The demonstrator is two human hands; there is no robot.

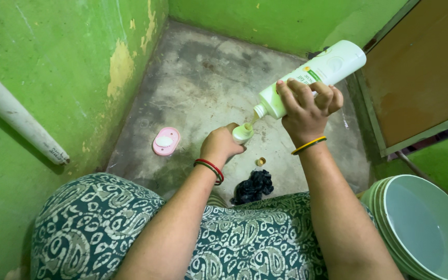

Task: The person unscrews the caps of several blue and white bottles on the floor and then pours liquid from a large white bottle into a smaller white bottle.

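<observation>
My right hand (307,106) grips a pale green plastic bottle (317,72) and holds it tilted, neck down to the left. A thin stream of liquid runs from its mouth into a small pale green cap (242,133). My left hand (221,145) holds that cap from below, just under the bottle's mouth. Red bangles sit on my left wrist, a yellow and dark bangle on my right.
A pink soap dish (166,141) with a white soap lies on the concrete floor (203,78) at the left. A small gold lid (260,162) and a black crumpled cloth (253,186) lie near my knees. A pale green basin (421,228) stands at the lower right, a brown door (421,67) behind it.
</observation>
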